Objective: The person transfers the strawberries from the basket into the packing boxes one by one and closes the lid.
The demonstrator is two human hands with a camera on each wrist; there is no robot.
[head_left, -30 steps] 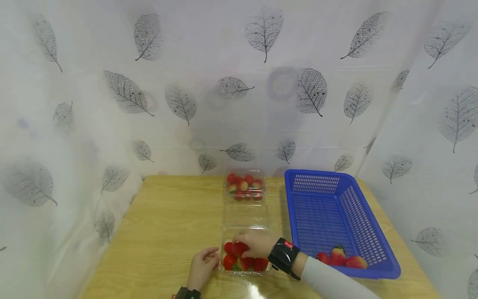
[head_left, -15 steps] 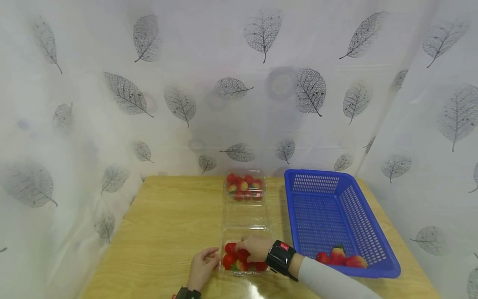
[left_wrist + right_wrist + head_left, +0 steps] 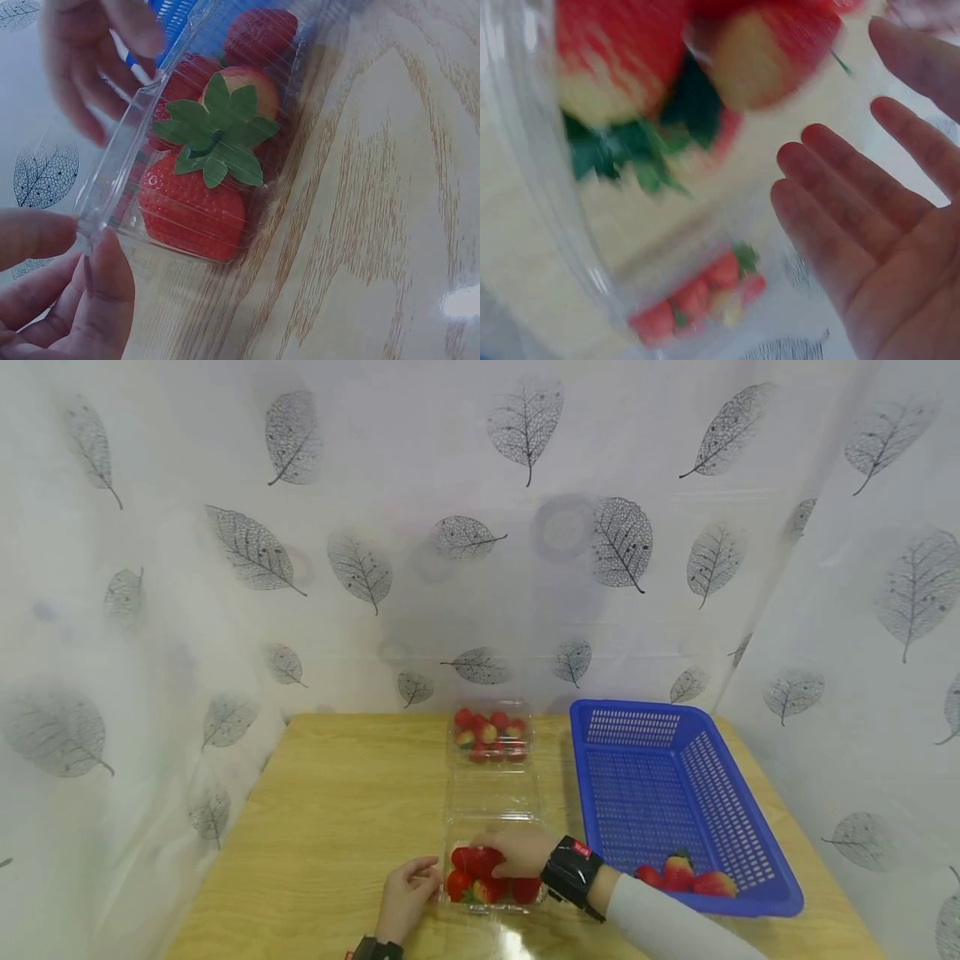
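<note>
Fingers: left hand [image 3: 52,292] pinches clamshell [image 3: 112,187] rim | right hand [image 3: 885,217] spread, wrist-view only | head: hidden

We record even, soft, bright light in the head view with wide-angle bending at the edges, a white glare patch on the wooden table [image 3: 517,943], a sharp left wrist view apart from blurred near fingers, and a heavily motion-blurred right wrist view.
</note>
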